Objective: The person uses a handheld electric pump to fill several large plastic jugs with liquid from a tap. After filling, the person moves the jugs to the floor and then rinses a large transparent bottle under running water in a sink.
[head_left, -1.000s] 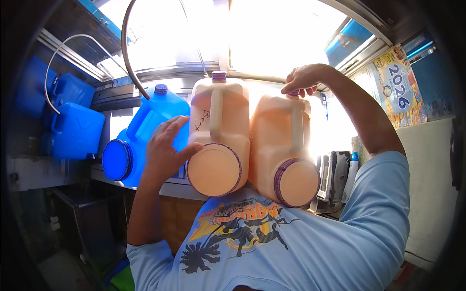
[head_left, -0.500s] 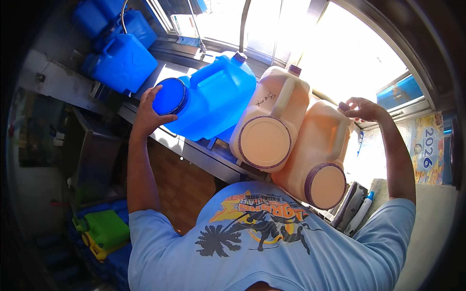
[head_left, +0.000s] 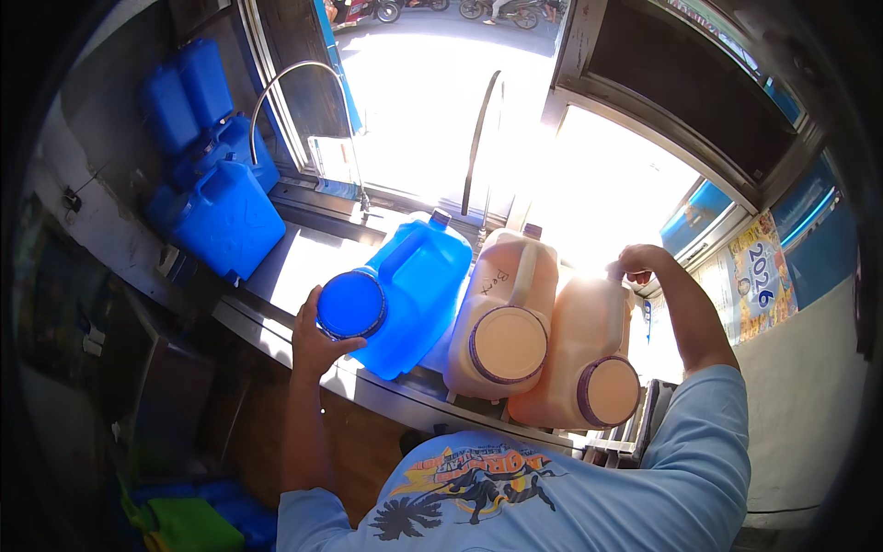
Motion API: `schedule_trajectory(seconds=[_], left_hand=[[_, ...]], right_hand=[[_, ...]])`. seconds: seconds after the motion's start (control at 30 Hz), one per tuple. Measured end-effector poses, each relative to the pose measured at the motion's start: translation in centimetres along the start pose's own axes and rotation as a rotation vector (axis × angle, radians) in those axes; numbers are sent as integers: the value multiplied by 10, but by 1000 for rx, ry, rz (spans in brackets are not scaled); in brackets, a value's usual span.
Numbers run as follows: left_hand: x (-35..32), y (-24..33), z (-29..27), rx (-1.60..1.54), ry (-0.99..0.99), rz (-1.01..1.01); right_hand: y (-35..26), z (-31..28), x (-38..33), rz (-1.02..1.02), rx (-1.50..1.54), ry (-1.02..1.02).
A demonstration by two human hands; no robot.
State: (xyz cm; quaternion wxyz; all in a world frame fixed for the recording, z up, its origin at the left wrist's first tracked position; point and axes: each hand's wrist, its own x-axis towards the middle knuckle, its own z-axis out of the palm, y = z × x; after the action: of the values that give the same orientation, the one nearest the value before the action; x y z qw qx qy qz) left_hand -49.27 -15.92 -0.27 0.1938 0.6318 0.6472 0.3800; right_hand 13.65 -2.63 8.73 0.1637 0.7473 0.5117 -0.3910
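Hands apart: left hand (head_left: 318,345) spread against the blue lid (head_left: 351,304), right hand (head_left: 639,263) pinching a cap (head_left: 613,271)!
Stiff-looking jugs (head_left: 572,336), likely heavy if full; handles (head_left: 525,279) for lifting.

harsh daylight through windows (head_left: 432,120) | upper centre overexposed | lower left dim | edges bowed

from here i see what looks like a small street-side shop: jugs (head_left: 423,294) along a counter (head_left: 303,267), curved metal spouts (head_left: 303,63), motorbikes (head_left: 524,17) outside.
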Motion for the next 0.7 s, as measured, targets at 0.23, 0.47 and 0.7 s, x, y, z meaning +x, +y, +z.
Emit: schedule_trajectory(seconds=[0.23, 0.47, 0.7], left_hand=[[-23, 4, 6, 60, -23, 106], [-17, 2, -5, 91, -71, 218], [-70, 85, 69, -145, -130, 707]], right_hand=[[-2, 12, 0, 31, -48, 49], [6, 20, 7, 77, -63, 88], [25, 31, 15, 43, 104, 157]])
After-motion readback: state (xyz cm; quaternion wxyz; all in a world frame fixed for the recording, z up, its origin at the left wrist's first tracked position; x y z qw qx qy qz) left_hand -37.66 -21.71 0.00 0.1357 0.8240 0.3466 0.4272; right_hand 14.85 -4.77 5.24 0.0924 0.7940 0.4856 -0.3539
